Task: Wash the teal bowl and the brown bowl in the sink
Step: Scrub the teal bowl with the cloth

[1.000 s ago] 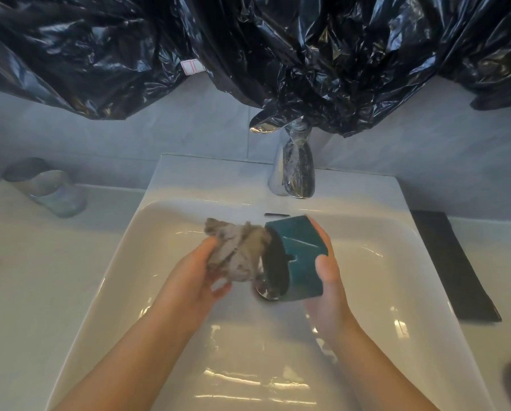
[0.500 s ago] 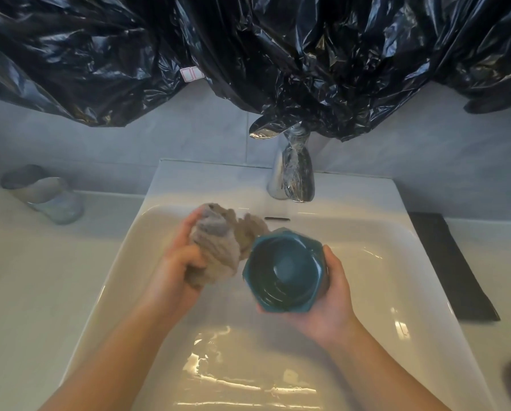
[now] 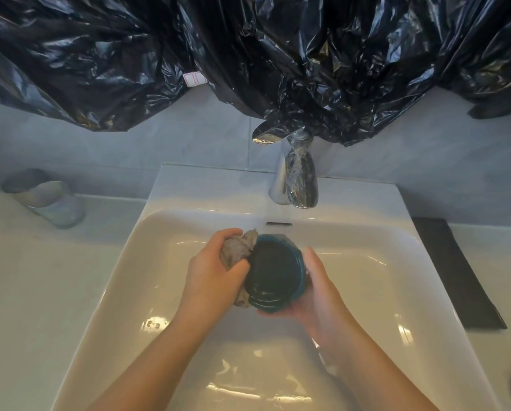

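While the teal bowl is held over the middle of the sink, mouth tipped up toward us, the right hand cups it from 4 o'clock, fingers curled round the outside. The left hand, at the bowl's 9 o'clock, has its fingers bunched tight on a grey rag touching the rim. Tap at 12, glass around 10, dark mat at 3.

No writing can be read anywhere. The only marking is a small white label with red outlines, stuck on the black plastic sheet; any print on it is too small to tell.
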`<act>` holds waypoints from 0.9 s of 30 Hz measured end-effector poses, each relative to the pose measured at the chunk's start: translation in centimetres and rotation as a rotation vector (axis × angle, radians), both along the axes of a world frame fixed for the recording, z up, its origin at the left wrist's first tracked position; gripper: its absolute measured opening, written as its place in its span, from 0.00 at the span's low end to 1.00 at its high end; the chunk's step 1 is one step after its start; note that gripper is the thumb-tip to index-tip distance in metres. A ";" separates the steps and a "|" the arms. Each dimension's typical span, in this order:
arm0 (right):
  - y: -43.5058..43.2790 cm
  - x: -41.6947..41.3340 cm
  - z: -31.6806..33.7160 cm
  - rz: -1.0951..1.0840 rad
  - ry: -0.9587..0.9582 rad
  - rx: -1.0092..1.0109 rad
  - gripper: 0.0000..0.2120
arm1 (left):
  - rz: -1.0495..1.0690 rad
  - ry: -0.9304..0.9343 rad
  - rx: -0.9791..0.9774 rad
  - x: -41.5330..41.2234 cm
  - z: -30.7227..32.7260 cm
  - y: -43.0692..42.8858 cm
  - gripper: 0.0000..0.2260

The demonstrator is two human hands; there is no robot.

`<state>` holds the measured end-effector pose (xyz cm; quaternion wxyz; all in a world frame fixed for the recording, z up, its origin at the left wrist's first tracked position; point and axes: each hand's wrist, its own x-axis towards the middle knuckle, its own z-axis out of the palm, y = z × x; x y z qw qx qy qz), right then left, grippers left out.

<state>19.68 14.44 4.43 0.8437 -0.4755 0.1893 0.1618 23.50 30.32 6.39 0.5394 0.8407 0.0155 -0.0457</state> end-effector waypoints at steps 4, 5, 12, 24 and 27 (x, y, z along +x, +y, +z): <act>0.5 -0.5 0.1 -0.151 -0.165 -0.285 0.23 | 0.033 0.046 -0.133 -0.4 0.1 -0.5 0.18; 0.5 -0.5 0.2 -0.175 -0.186 -0.308 0.18 | 0.030 0.054 -0.155 -0.5 0.2 -0.6 0.20; 0.9 -0.9 0.5 -0.306 -0.265 -0.487 0.15 | 0.096 0.390 -0.503 -0.2 0.6 -1.9 0.22; 0.7 -0.5 0.7 0.213 -0.339 -0.783 0.22 | -0.327 0.111 0.277 1.3 0.8 1.3 0.15; 1.3 -1.0 0.6 0.202 -0.310 -0.763 0.20 | -0.350 0.094 0.302 1.2 1.0 1.4 0.14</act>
